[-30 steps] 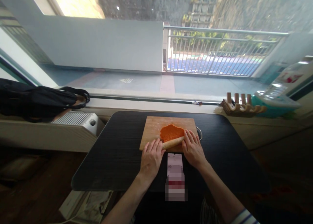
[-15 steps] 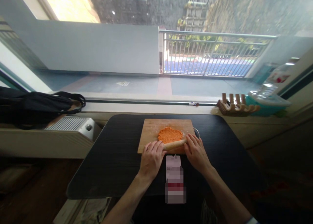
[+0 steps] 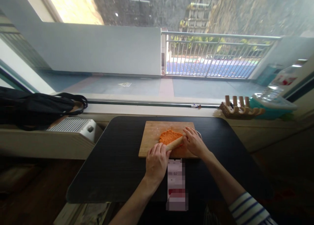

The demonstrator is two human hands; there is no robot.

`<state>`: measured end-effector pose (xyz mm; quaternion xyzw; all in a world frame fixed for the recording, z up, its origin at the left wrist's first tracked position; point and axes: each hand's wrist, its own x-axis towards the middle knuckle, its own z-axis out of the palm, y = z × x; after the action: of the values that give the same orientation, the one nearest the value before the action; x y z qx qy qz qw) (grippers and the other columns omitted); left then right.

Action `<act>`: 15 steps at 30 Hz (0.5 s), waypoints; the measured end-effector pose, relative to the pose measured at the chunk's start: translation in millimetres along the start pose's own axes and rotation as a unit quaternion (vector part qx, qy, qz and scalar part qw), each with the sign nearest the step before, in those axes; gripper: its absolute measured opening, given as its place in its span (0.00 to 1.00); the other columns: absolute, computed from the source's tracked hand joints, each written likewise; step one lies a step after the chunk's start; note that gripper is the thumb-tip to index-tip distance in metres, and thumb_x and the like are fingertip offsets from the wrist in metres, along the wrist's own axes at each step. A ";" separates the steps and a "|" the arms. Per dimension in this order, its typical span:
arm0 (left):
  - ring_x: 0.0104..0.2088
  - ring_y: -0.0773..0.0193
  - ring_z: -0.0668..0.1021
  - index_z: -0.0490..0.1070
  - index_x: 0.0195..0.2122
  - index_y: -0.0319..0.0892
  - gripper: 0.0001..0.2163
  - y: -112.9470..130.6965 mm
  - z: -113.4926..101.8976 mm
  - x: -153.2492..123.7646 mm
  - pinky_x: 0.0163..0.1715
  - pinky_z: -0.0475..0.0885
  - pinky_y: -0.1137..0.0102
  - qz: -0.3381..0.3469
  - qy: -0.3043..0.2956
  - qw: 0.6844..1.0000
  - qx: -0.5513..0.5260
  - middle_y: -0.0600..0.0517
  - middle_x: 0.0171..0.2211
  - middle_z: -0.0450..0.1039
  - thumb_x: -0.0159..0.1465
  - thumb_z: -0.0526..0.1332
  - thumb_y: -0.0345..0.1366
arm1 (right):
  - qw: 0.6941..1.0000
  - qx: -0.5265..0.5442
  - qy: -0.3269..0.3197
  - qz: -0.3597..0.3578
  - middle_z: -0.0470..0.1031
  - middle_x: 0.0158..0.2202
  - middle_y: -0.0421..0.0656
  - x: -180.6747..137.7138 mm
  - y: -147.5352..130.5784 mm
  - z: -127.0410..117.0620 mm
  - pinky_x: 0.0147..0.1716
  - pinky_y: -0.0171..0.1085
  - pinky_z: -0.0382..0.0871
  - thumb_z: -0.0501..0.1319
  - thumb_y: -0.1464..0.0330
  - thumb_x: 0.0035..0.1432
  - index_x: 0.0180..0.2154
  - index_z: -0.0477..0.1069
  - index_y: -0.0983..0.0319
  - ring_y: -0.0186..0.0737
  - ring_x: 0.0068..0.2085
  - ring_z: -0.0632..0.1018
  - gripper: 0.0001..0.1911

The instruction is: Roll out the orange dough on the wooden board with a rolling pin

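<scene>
A wooden rolling pin [image 3: 175, 143] lies slantwise over the near right part of a flat orange sheet of dough [image 3: 169, 136]. My left hand [image 3: 157, 158] is closed round its near left end. Round the far right end is my right hand [image 3: 193, 141], fingers bent over the wood. The dough, rough at its edge, rests on a wooden cutting board [image 3: 149, 139] with a dusting of white powder. Both ends of the pin are hidden under my hands.
The board sits on a black table [image 3: 117, 153]. Before it lies a phone [image 3: 175, 176], partly pixelated. A metal ring [image 3: 199, 133] shows behind my right hand. On the sill stand a wooden rack [image 3: 241, 109] and a teal box [image 3: 272, 105]; a black bag [image 3: 44, 105] lies left.
The rolling pin has turned from nearly level to a steeper slant, its right end farther away. My right hand has moved up and left, and my left hand slightly right.
</scene>
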<state>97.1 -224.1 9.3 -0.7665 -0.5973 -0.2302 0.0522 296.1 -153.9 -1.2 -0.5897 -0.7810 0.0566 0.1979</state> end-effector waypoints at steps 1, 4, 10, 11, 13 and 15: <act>0.46 0.54 0.76 0.70 0.41 0.40 0.08 -2.4 1.9 -0.7 0.44 0.70 0.59 -0.003 -0.001 1.000 0.001 0.46 0.44 0.76 0.65 0.57 0.38 | 1.000 -0.002 -0.004 -0.008 0.65 0.59 0.55 2.2 -1.3 0.7 0.61 0.46 0.56 0.46 0.66 0.64 0.55 0.66 0.70 0.47 0.62 0.62 0.23; 0.47 0.54 0.75 0.70 0.41 0.40 0.09 -8.6 7.5 -2.8 0.45 0.70 0.59 -0.006 0.001 1.000 0.007 0.45 0.45 0.76 0.65 0.56 0.39 | 1.000 -0.014 -0.008 -0.026 0.67 0.57 0.55 7.6 -5.8 2.9 0.60 0.45 0.57 0.46 0.66 0.64 0.53 0.67 0.70 0.46 0.61 0.63 0.23; 0.51 0.51 0.74 0.71 0.45 0.37 0.15 -13.6 16.7 -3.2 0.49 0.67 0.55 -0.001 0.018 0.998 0.053 0.40 0.49 0.74 0.67 0.52 0.41 | 0.997 -0.054 -0.020 -0.057 0.66 0.58 0.54 15.1 -7.9 10.2 0.59 0.53 0.56 0.42 0.66 0.66 0.53 0.68 0.67 0.51 0.62 0.61 0.23; 0.52 0.50 0.73 0.71 0.46 0.36 0.16 -13.4 17.3 -2.7 0.50 0.66 0.54 -0.002 0.019 0.998 0.058 0.39 0.50 0.73 0.67 0.52 0.42 | 0.996 -0.054 -0.019 -0.065 0.66 0.58 0.54 15.8 -6.7 12.0 0.60 0.54 0.55 0.43 0.67 0.66 0.53 0.68 0.66 0.51 0.62 0.60 0.22; 0.53 0.48 0.72 0.71 0.48 0.35 0.19 -12.5 17.8 -1.5 0.52 0.64 0.53 -0.009 0.020 0.998 0.063 0.38 0.51 0.72 0.67 0.52 0.44 | 0.995 -0.051 -0.016 -0.083 0.67 0.58 0.52 16.9 -3.9 15.7 0.60 0.55 0.53 0.43 0.68 0.65 0.54 0.68 0.63 0.51 0.63 0.60 0.22; 0.53 0.47 0.72 0.70 0.50 0.34 0.22 -11.5 17.6 0.2 0.52 0.64 0.52 -0.019 0.019 0.998 0.061 0.37 0.52 0.71 0.66 0.51 0.47 | 0.995 -0.049 -0.016 -0.090 0.68 0.57 0.50 18.0 -1.8 18.4 0.61 0.55 0.51 0.44 0.68 0.65 0.54 0.67 0.62 0.50 0.63 0.60 0.21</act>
<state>91.5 -214.4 -8.5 -0.7460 -0.6237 -0.2085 0.1055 283.5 -134.8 -13.1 -0.5250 -0.8358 0.0095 0.1603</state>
